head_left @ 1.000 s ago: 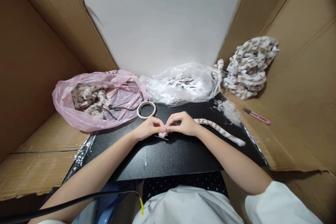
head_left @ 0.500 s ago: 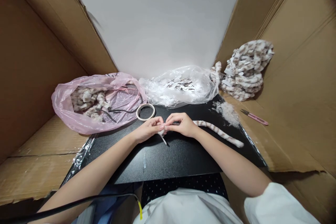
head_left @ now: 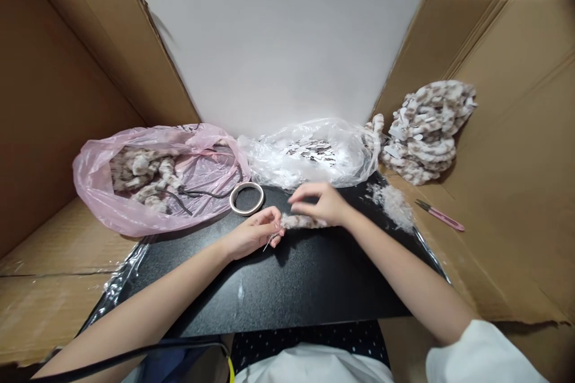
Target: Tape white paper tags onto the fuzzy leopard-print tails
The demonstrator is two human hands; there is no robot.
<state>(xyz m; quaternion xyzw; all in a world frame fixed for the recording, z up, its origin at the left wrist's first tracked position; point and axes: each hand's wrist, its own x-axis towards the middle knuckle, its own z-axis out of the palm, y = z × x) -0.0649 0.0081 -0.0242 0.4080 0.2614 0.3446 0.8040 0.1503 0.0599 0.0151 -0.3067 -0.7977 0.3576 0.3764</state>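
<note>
My left hand (head_left: 254, 234) is closed in a pinch on one end of a fuzzy white-and-brown striped plush tail (head_left: 303, 222). A thin white strip (head_left: 268, 244) sticks out below its fingertips. From there the tail runs right, over the black tabletop, and its far part is hidden behind my right hand (head_left: 324, 206). That hand is lifted just above the tail, somewhat blurred, with thumb and forefinger apart and nothing visible between them. A roll of tape (head_left: 247, 211) lies flat just behind my left hand.
A pink plastic bag (head_left: 103, 206) with plush pieces and dark cords stands left. Behind is a clear bag (head_left: 269, 173) of black-and-white pieces. On the right are a plush heap (head_left: 426, 131), loose fluff (head_left: 393, 206) and pink-handled thread snips (head_left: 442, 217). Cardboard walls (head_left: 507, 149) flank the table.
My right hand has let go at the pinch point and moved up and right. The tail's loose end, stretched out to the right before, no longer shows there. My left hand keeps its pinch.
</note>
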